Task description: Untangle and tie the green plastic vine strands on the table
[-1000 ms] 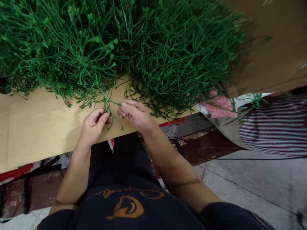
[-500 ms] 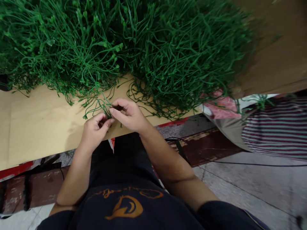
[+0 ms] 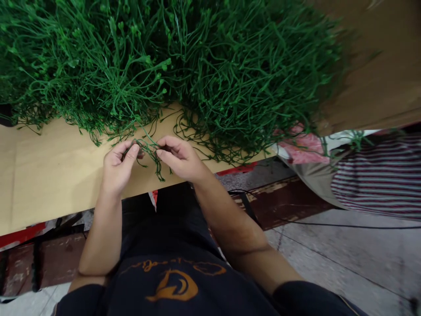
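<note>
Between my two hands is a small sprig of green artificial plant stems (image 3: 151,151), thin and branching, some ends drooping over the tabletop. My left hand (image 3: 119,164) pinches its left side between thumb and fingers. On the right side, my right hand (image 3: 179,157) grips the stems with thumb and forefinger pressed together. Both hands are close to each other above the table's near edge. Just beyond them rises a large heap of similar green plastic stems (image 3: 230,83), tangled together. The exact points where my fingertips meet the stems are partly hidden.
A tan cardboard-like tabletop (image 3: 49,166) lies under the hands. Brown board (image 3: 384,79) is at the upper right. A pink patterned piece (image 3: 305,147) and striped cloth (image 3: 378,175) are at the right. A dark red bench (image 3: 286,202) stands below the edge.
My left hand has moved up and left, bending the stems it pinches. The sprig's branches now hang lower between my hands. My right hand has barely moved.
</note>
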`<state>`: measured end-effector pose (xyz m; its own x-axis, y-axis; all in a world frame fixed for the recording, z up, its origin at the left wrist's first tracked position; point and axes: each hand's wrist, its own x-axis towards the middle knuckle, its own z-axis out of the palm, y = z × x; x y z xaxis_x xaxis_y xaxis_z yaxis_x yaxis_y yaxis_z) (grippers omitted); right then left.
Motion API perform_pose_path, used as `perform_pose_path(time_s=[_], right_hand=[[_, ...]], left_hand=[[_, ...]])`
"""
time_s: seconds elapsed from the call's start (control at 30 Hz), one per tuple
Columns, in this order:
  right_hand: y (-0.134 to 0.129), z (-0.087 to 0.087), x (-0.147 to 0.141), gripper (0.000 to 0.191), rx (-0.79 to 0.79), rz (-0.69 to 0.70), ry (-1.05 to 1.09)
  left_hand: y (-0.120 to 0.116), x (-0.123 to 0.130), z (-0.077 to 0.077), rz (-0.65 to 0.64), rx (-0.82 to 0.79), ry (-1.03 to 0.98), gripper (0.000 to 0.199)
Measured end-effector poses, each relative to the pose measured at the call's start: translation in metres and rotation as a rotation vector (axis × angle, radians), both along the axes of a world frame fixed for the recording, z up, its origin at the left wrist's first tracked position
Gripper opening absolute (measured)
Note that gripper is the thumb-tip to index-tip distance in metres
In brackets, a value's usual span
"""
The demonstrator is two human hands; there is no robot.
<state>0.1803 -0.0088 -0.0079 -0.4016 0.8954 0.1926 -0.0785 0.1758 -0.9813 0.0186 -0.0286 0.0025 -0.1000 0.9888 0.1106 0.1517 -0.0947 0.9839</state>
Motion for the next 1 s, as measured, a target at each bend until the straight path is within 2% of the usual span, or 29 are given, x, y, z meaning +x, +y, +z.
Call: perform_pose_path(time_s=[0.1, 0.2, 0.4, 0.5, 0.6, 0.73, 0.9, 1.0], right_hand=[[0.002, 0.0, 0.001, 0.015, -0.029, -0.011, -0.006], [0.003, 0.002, -0.001, 0.023, -0.063, -0.002, -0.008], [0.012, 0.011, -0.003, 0.036, -0.035, -0.11, -0.067], [0.016, 0.011, -0.001, 0.034, -0.08, -0.076, -0.046], [0.016, 0.008, 0.001, 0.027, -0.129, -0.056, -0.034], [0.012, 0.004, 0.0, 0.018, -0.154, -0.035, -0.021], [0.007, 0.001, -0.005, 0.014, -0.128, -0.05, 0.012], [0.005, 0.0, -0.006, 0.015, -0.132, -0.011, 0.013]], left_hand=[[-0.002, 0.004, -0.006, 0.034, 0.002, -0.038, 0.028], [-0.005, 0.007, -0.005, -0.028, 0.032, 0.05, 0.024], [-0.011, 0.01, -0.002, -0.082, 0.264, 0.641, 0.017], [-0.016, 0.008, -0.003, -0.128, 0.292, 0.756, 0.017], [-0.018, 0.001, -0.005, -0.14, 0.225, 0.616, 0.019], [-0.017, -0.006, -0.005, -0.066, 0.181, 0.368, 0.019], [-0.01, 0.008, -0.011, -0.052, 0.036, 0.015, 0.028], [-0.007, 0.017, -0.013, -0.024, -0.037, -0.169, 0.025]])
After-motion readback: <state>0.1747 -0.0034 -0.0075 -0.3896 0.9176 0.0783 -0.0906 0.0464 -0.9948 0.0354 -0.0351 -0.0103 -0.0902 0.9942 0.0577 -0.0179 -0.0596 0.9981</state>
